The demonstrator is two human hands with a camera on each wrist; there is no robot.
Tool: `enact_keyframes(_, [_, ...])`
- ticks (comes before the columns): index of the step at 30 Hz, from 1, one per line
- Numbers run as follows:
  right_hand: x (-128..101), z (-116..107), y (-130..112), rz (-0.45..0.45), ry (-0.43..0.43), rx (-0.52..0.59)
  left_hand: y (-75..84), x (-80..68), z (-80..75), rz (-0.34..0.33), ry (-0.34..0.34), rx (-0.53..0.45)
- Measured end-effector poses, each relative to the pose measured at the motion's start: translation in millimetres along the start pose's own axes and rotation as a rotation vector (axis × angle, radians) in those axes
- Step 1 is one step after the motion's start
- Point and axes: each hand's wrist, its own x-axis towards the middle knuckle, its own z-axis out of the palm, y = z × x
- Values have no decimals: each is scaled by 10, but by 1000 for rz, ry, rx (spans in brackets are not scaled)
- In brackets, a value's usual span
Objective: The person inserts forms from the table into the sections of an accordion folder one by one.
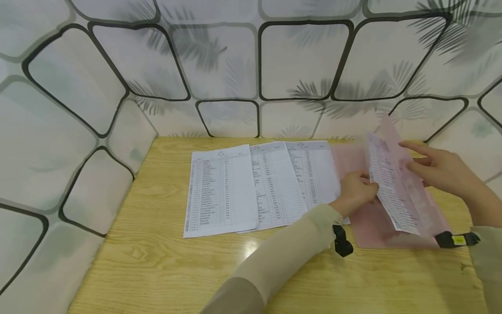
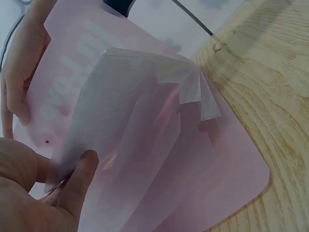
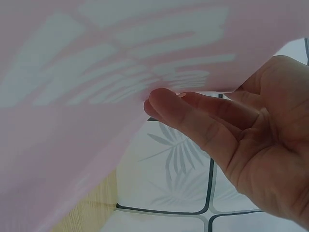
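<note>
A pink folder with clear plastic sleeves lies partly opened at the right of the table, one cover lifted. My left hand pinches the edge of a sleeve between thumb and fingers. A printed list sheet stands tilted against the raised cover, seemingly behind clear plastic. My right hand holds the lifted pink cover at its edge, thumb on one side and fingers on the other. White lettering shows on that cover in the right wrist view.
Three overlapping printed sheets lie left of the folder: a left sheet, a middle one and a right one, which reaches the folder's edge. Patterned wall panels border the wooden table at the back and left.
</note>
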Motion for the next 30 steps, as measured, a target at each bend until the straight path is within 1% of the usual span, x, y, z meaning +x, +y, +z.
enact_keyframes(3, [7,7,-9,0,2,8,-13,21,8,16,30,80])
enact_keyframes(5, [13,12,-10,4,0,12,-18,28,8,31,41,112])
enact_keyframes(9, [23,15,3,10,-1,8,-20,29,-4,54,26,125])
enact_keyframes(13, [28,15,23,4,4,6,-13,27,-11,61,7,119])
enact_keyframes(17, [32,15,34,0,7,16,-2,23,-15,60,-26,42])
enact_keyframes(19, [35,15,33,-3,9,19,-5,26,-17,49,-41,-3])
enact_keyframes(22, [40,14,25,-5,11,17,-18,36,-21,17,-44,-56])
enact_keyframes(26, [43,12,11,0,10,15,-45,47,-61,-14,-51,-104])
enact_keyframes(30, [34,15,1,15,-1,14,-96,29,-147,-21,-91,-117])
